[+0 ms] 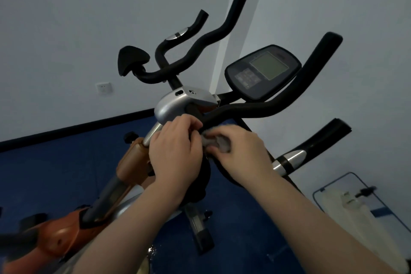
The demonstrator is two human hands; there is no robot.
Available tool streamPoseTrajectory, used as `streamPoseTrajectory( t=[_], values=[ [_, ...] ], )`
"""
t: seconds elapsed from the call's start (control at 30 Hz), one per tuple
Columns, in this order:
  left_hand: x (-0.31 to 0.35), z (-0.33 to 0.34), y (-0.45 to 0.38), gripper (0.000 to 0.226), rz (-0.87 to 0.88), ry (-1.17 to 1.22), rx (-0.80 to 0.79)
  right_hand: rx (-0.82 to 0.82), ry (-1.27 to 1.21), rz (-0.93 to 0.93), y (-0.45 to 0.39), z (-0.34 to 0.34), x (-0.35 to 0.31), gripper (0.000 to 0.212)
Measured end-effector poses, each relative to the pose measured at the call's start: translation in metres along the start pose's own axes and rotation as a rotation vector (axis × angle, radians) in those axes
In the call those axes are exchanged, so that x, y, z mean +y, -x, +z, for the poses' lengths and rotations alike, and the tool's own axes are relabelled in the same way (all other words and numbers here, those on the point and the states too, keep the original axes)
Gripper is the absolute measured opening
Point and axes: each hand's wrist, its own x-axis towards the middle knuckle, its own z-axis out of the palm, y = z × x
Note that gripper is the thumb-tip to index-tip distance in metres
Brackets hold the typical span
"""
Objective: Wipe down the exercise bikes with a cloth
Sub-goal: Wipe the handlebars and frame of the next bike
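Both hands are meeting at the middle of the exercise bike (pixel 178 104), just below its silver stem cover. The right hand (pixel 242 153) is gripping a grey cloth (pixel 216 141) bunched against the black handlebar (pixel 278 104). The left hand (pixel 175 151) is curling its fingers onto the cloth's edge beside it.

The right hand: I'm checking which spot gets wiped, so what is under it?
Under the right hand a gray cloth shows, bunched in its grip against the black handlebar. The left hand touches it too. The bar surface beneath the cloth is covered.
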Motion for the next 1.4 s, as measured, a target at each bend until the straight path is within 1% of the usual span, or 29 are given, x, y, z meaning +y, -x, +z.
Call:
streamPoseTrajectory(
  t=[0.03, 0.1, 0.17, 0.23, 0.27, 0.33, 0.4, 0.43, 0.47, 0.53, 0.6, 0.67, 0.7, 0.77, 0.83, 0.87, 0.93, 1.0, 1.07, 1.13, 1.17, 1.23, 1.3, 1.37, 1.4],
  values=[
    [-0.001, 0.0, 0.0, 0.013, 0.016, -0.007, 0.0, 0.008, -0.022, 0.01, -0.002, 0.004, -0.005, 0.026],
    [-0.003, -0.001, 0.001, 0.014, 0.044, -0.01, -0.009, -0.032, -0.015, 0.005, 0.001, 0.001, -0.002, 0.022],
    [-0.004, -0.001, 0.002, 0.015, 0.055, -0.007, -0.02, -0.146, 0.018, 0.003, 0.01, -0.015, 0.01, 0.019],
    [-0.004, -0.001, 0.002, 0.014, 0.056, -0.012, -0.018, -0.27, -0.014, 0.061, 0.012, -0.03, 0.015, 0.017],
    [-0.004, 0.0, 0.002, 0.014, 0.055, -0.015, -0.022, -0.287, -0.035, 0.089, 0.008, -0.031, 0.012, 0.017],
    [-0.003, 0.0, 0.002, 0.014, 0.061, -0.013, -0.041, -0.205, -0.035, 0.097, 0.001, -0.021, 0.003, 0.022],
    [-0.003, -0.003, 0.003, 0.016, 0.067, 0.019, -0.063, -0.096, -0.017, 0.066, 0.004, -0.008, -0.006, 0.028],
    [-0.003, -0.006, 0.003, 0.017, 0.071, 0.058, -0.083, -0.069, -0.011, 0.044, 0.011, -0.006, -0.008, 0.029],
    [-0.003, -0.008, 0.002, 0.018, 0.073, 0.116, -0.109, -0.069, 0.012, 0.023, 0.021, -0.008, -0.006, 0.028],
    [0.0, -0.012, -0.002, 0.019, 0.08, 0.248, -0.176, -0.131, 0.071, 0.006, 0.042, -0.024, 0.003, 0.023],
    [0.005, -0.014, -0.01, 0.017, 0.09, 0.34, -0.238, -0.179, 0.146, -0.006, 0.056, -0.042, 0.012, 0.023],
    [0.012, -0.01, -0.017, 0.018, 0.101, 0.391, -0.282, -0.133, 0.166, -0.016, 0.063, -0.047, 0.012, 0.027],
    [0.015, -0.008, -0.02, 0.018, 0.104, 0.395, -0.294, -0.082, 0.155, 0.011, 0.063, -0.041, 0.008, 0.03],
    [0.017, -0.004, -0.021, 0.017, 0.117, 0.321, -0.299, 0.067, 0.18, 0.099, 0.06, -0.015, -0.004, 0.037],
    [0.017, -0.003, -0.017, 0.014, 0.201, 0.192, -0.288, 0.168, 0.329, 0.16, 0.053, 0.015, -0.014, 0.042],
    [0.016, -0.002, -0.015, 0.014, 0.272, 0.136, -0.284, 0.178, 0.402, 0.183, 0.046, 0.026, -0.016, 0.041],
    [0.007, -0.004, -0.012, 0.014, 0.408, 0.064, -0.265, 0.14, 0.438, 0.218, 0.027, 0.032, -0.015, 0.042],
    [-0.01, -0.007, -0.01, 0.018, 0.455, 0.064, -0.24, 0.073, 0.39, 0.218, 0.014, 0.026, -0.008, 0.041],
    [-0.027, -0.011, -0.007, 0.021, 0.403, 0.068, -0.208, -0.013, 0.379, 0.158, 0.014, 0.017, -0.001, 0.038],
    [-0.035, -0.011, -0.005, 0.02, 0.359, 0.063, -0.176, -0.08, 0.41, 0.089, 0.023, 0.009, 0.006, 0.038],
    [-0.036, -0.011, -0.003, 0.019, 0.347, 0.063, -0.158, -0.103, 0.434, 0.083, 0.024, 0.008, 0.008, 0.038],
    [-0.034, -0.008, -0.004, 0.018, 0.331, 0.072, -0.134, -0.126, 0.456, 0.109, 0.011, 0.012, 0.007, 0.04],
    [-0.033, -0.008, -0.004, 0.018, 0.334, 0.073, -0.143, -0.147, 0.396, 0.15, -0.013, 0.019, 0.003, 0.041],
    [-0.034, -0.011, -0.003, 0.017, 0.323, 0.094, -0.184, -0.133, 0.299, 0.147, -0.027, 0.026, 0.001, 0.04],
    [-0.034, -0.013, -0.004, 0.014, 0.306, 0.115, -0.212, -0.106, 0.294, 0.134, -0.026, 0.028, 0.002, 0.039]
  ],
)
